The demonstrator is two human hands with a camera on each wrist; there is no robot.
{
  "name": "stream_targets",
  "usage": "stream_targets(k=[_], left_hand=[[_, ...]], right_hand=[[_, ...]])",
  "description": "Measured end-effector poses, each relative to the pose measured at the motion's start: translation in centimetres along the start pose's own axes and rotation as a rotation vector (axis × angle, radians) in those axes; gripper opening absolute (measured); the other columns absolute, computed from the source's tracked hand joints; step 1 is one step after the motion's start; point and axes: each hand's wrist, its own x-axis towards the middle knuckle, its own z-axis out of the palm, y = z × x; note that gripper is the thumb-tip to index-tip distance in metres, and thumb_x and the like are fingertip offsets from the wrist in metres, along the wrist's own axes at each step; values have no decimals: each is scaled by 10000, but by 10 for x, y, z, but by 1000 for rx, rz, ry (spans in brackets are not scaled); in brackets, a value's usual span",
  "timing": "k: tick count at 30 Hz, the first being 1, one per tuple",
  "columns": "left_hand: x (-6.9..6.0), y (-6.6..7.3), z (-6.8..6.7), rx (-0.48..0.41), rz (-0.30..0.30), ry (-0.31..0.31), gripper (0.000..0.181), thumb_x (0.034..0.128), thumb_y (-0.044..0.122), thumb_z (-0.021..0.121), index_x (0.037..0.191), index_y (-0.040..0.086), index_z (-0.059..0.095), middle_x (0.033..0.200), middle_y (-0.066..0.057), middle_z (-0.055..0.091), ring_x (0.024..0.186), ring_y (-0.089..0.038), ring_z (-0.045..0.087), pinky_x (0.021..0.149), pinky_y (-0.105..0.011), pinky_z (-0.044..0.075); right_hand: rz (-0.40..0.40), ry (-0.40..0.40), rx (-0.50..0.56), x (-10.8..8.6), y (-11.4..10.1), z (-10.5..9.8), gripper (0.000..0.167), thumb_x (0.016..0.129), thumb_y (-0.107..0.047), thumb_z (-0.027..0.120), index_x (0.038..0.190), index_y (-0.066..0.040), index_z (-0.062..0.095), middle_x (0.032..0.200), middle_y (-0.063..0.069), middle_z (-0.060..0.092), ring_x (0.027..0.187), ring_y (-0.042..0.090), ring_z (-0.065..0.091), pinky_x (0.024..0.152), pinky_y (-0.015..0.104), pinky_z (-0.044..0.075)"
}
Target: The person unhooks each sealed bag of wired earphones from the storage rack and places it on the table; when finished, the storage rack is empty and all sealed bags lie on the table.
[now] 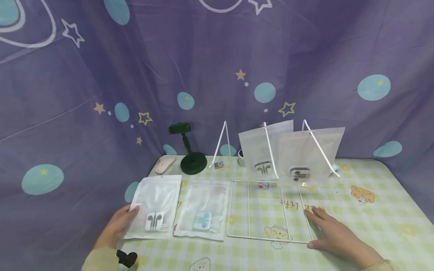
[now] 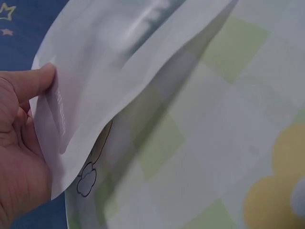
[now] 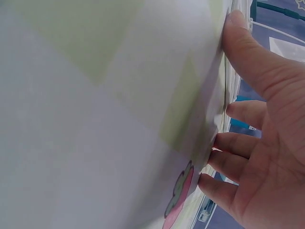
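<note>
Pinching with the left hand [image 1: 118,226], well left of the rack [image 1: 249,210], a bag [image 1: 152,199] likely light, floppy, slick and best taken by its flat edge clear of the earphones [image 1: 154,221], while touching the rack's right end with the loose, ungrasping right hand [image 1: 333,235].

You wear pale beige sleeves, plain where they show. Just behind your left hand [image 1: 119,221], the left sleeve [image 1: 100,259] ends near the wrist. Behind your right hand [image 1: 333,234], only a narrow end of the right sleeve [image 1: 380,266] shows, the same beige. Beside the left cuff sits a small black rounded piece [image 1: 127,258]; whether you wear it is unclear. Both hands are bare; the right's fingers [image 3: 228,165] have rounded tips.
</note>
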Motion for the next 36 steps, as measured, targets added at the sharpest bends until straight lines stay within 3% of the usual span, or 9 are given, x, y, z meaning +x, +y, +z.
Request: stream_targets(k=[2,5,12,18,21,25,28,32,36], left_hand=[[3,2,2,6,-7,-6,725,1006,349,534,1462,-139,252,1453,-362,307,1251,-426,430,1013,-490,398],[6,4,6,3,-18,-15,713,1011,305,527,1473,-138,211,1488,-371,224,1337,-486,297,1082,-554,293],[14,4,14,52,9,49,598,985,203,551,1428,-131,328,1405,-367,366,1173,-423,488,926,-424,446],[17,12,19,85,-27,110,581,979,175,502,1443,-116,308,1468,-369,270,1310,-511,338,1066,-560,331],[17,18,21,183,-53,177,578,972,198,479,1449,-89,319,1456,-358,312,1298,-510,357,1051,-562,346],[12,26,24,382,-31,244,557,969,225,465,1425,-76,355,1383,-348,420,1239,-503,422,1030,-571,348],[4,37,31,472,13,287,563,953,211,485,1402,-103,358,1334,-374,445,1212,-525,431,1029,-588,337],[-7,51,47,483,44,352,614,928,181,518,1418,-125,310,1341,-409,387,1242,-564,368,1049,-614,300],[-17,64,68,482,105,359,642,936,164,523,1450,-116,258,1393,-399,311,1282,-564,317,1066,-620,269]], right_hand=[[0,3,1,0,0,0,1032,619,-636,779,1415,-44,494,1438,322,394,1272,550,393,934,639,407],[-4,2,5,0,0,0,1031,624,-635,777,1416,-40,491,1440,326,388,1273,553,388,935,641,404],[-5,-7,11,0,0,-1,1029,633,-639,770,1420,-40,486,1442,325,386,1278,550,385,929,642,408],[-12,4,12,-1,0,-1,1024,638,-647,763,1420,-47,489,1444,314,393,1277,541,396,927,635,415],[-6,1,11,-2,-1,-1,1026,633,-643,767,1420,-44,490,1444,316,392,1277,540,395,928,635,415],[0,-8,6,-1,-1,-1,1032,631,-646,766,1423,-47,486,1447,316,387,1277,542,394,932,637,411],[3,-17,2,-1,-1,-1,1031,636,-651,761,1427,-50,482,1451,316,382,1278,544,392,931,636,413],[-4,-16,-6,0,1,-1,1035,633,-658,756,1422,-44,486,1446,321,385,1272,547,397,923,632,421],[-10,-5,-5,-1,1,1,1035,629,-659,757,1415,-40,493,1439,322,393,1267,547,403,921,630,423]])
